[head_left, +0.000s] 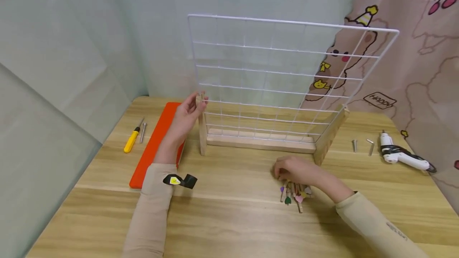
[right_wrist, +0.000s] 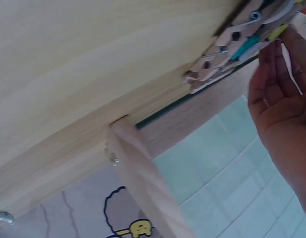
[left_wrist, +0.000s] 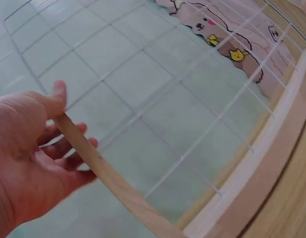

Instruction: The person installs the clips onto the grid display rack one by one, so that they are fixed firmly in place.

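A white wire grid [head_left: 265, 67] stands in a wooden base with a post at each side. My left hand [head_left: 186, 116] holds the top of the left wooden post [head_left: 203, 134]. In the left wrist view, the thumb lies on one side of that post [left_wrist: 118, 186] and the fingers on the other. Low over the table, in front of the base, my right hand [head_left: 295, 169] bends its fingers at a pile of small wooden clothespins [head_left: 295, 198] with coloured hearts. The right wrist view shows its fingertips right at the clothespins [right_wrist: 227, 54]; I cannot tell whether they pinch one.
An orange-red flat case [head_left: 152, 158] lies under the left forearm. Left of it are a yellow screwdriver [head_left: 132, 138] and a metal rod [head_left: 143, 132]. On the right lie a bolt [head_left: 354, 145], a hex key [head_left: 371, 147] and a white corded tool [head_left: 401, 154]. Curtains hang behind the table.
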{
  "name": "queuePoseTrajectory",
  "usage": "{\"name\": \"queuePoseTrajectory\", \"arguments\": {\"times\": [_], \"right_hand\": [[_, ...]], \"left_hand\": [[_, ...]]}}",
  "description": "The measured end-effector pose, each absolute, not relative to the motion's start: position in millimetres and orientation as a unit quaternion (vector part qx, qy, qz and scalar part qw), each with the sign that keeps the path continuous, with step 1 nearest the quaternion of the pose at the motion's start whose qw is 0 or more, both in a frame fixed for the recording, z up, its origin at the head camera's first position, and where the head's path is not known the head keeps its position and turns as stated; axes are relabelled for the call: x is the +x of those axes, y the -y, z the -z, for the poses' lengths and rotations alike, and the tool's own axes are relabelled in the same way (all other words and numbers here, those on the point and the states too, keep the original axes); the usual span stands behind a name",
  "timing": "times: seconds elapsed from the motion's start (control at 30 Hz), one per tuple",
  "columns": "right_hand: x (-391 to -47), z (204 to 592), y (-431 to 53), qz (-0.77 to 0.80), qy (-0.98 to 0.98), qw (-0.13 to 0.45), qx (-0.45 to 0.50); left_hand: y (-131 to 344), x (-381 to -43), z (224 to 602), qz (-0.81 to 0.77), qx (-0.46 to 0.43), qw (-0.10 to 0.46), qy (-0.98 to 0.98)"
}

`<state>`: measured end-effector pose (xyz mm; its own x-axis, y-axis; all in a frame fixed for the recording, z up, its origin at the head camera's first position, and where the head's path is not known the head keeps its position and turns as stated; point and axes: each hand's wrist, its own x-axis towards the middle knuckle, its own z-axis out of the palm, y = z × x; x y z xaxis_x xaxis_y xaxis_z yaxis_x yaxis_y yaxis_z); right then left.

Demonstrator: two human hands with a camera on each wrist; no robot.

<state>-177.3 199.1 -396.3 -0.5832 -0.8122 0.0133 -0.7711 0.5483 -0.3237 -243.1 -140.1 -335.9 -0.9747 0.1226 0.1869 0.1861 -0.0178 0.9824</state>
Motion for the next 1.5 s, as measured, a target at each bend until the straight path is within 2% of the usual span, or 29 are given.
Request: {"name": "queuePoseTrajectory", "arguments": {"times": [0.27, 0.53, 0.8, 1.0, 1.13, 1.3, 1.5], "right_hand": [[-187.0, 396.5, -209.9, 0.185, -0.879, 0.092, -0.430], [-190.7, 401.8, -214.3, 0.261, -0.866, 0.149, -0.400], [-191.1, 403.7, -217.4, 0.227, -0.871, 0.126, -0.417], [-188.0, 387.6, -220.0, 0.229, -0.874, 0.128, -0.408], [-187.6, 362.8, -211.6, 0.242, -0.861, 0.100, -0.436], [-190.0, 297.7, -180.0, 0.240, -0.840, 0.057, -0.482], [-201.5, 210.2, -125.5, 0.267, -0.796, -0.057, -0.540]], "left_hand": [[141.2, -245.4, 336.0, 0.686, -0.095, 0.019, 0.722], [138.4, -248.7, 333.6, 0.673, -0.092, 0.010, 0.733], [134.7, -247.7, 331.1, 0.668, -0.091, 0.010, 0.739], [130.4, -248.1, 330.5, 0.668, -0.096, 0.008, 0.738], [130.9, -247.8, 331.8, 0.660, -0.089, 0.001, 0.746], [136.2, -247.7, 335.9, 0.658, -0.087, -0.005, 0.748], [144.2, -246.2, 340.5, 0.680, -0.106, -0.001, 0.726]]}}
